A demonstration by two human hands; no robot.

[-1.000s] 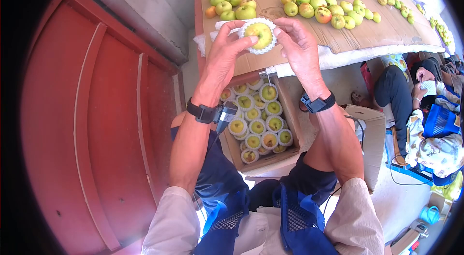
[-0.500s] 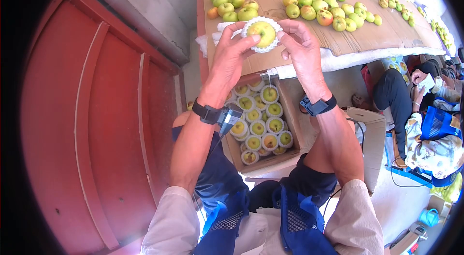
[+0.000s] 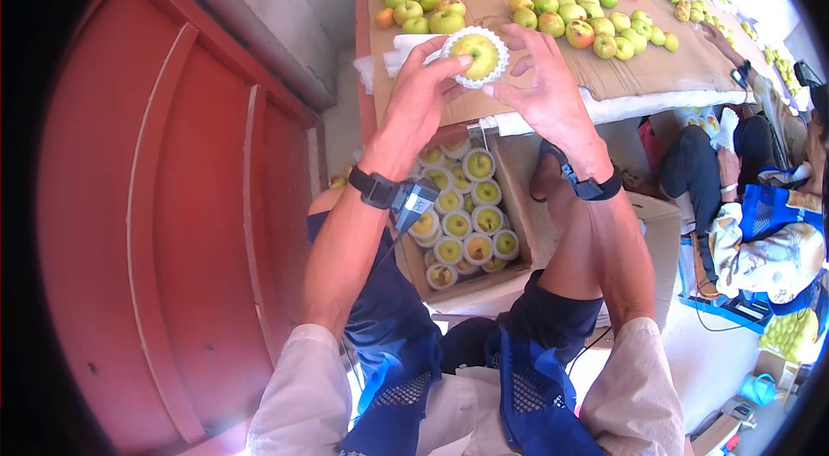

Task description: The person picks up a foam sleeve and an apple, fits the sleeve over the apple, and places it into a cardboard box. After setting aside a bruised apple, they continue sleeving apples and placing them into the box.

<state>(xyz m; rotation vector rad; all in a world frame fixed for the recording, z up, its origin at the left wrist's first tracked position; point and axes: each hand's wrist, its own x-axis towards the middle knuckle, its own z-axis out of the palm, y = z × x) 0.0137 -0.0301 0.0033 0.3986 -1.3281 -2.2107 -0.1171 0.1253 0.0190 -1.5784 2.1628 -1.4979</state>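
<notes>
A yellow-green apple (image 3: 477,54) sits in a white foam net (image 3: 499,76) above the near edge of the table. My left hand (image 3: 423,85) grips it from the left, thumb across its top. Beside it on the right is my right hand (image 3: 542,76), fingers apart and curved, with a small gap to the foam. Below my hands stands an open cardboard box (image 3: 521,197) filled with foam-netted apples (image 3: 488,220). Folded white foam nets (image 3: 406,52) lie on the table just behind my left hand.
Loose apples (image 3: 574,11) are spread in groups over the cardboard-covered table (image 3: 682,67). A red door (image 3: 207,223) stands to the left. At the right sits a co-worker (image 3: 764,257), holding a white foam net; another person's hand (image 3: 721,41) reaches over the table.
My right hand has come away from the netted apple and its fingers have spread. The apple has shifted slightly right in my left hand. A person's arm now reaches over the table's right side.
</notes>
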